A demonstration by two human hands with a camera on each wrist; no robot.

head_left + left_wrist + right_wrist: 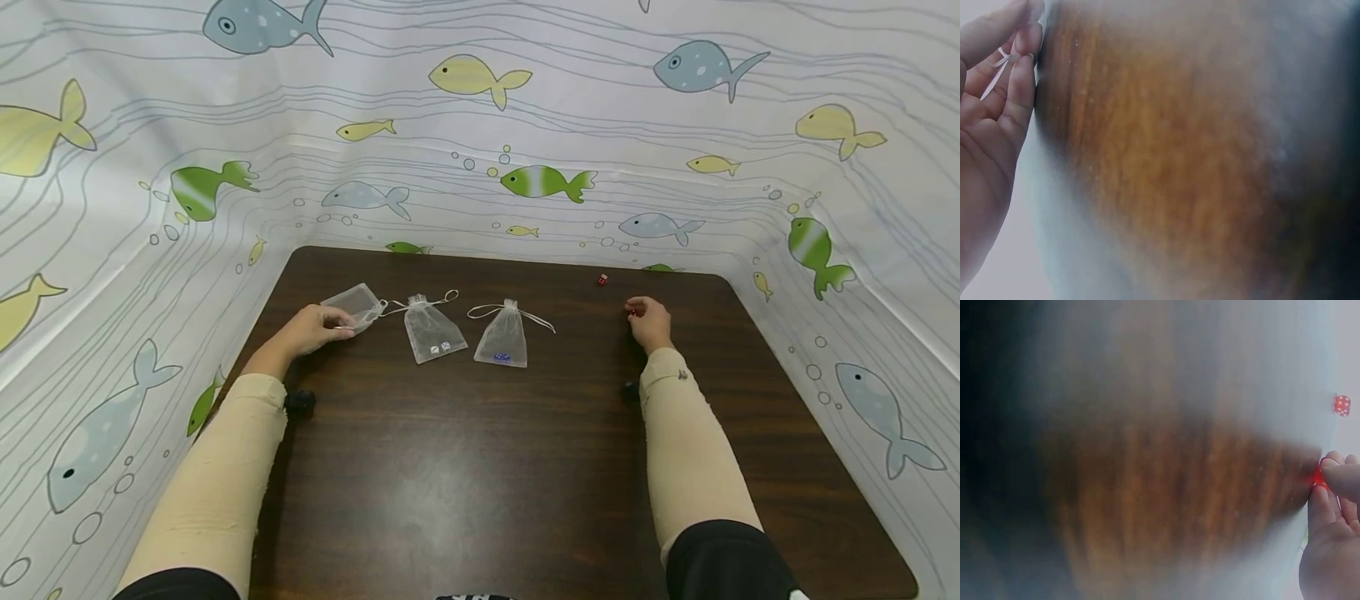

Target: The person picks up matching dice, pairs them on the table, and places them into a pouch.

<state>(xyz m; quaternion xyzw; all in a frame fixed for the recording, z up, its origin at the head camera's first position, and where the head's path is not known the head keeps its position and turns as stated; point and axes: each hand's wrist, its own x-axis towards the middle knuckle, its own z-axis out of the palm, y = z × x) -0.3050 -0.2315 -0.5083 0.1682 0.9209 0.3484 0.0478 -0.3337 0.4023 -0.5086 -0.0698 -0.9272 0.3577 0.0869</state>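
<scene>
Plainly, left grip point(311, 329) pinches a bag point(349, 301), right grip point(651, 323) a die point(1318, 477).

Head view: left forearm point(217, 467), sleeved, entered from 8 o'clock and slanted toward 1. Left hand point(318, 327) lay near 9 o'clock, fingers bent toward 3, thumb and fingertips in a pinch. Right forearm point(693, 450), also sleeved, rose from 5 o'clock toward 11; right hand point(651, 323) sat near 3, digits pinched, tips toward 10. Hands were well apart. Wrist views: left palm point(985, 169) showed at 9, right thumb point(1342, 481) just past 3.
</scene>
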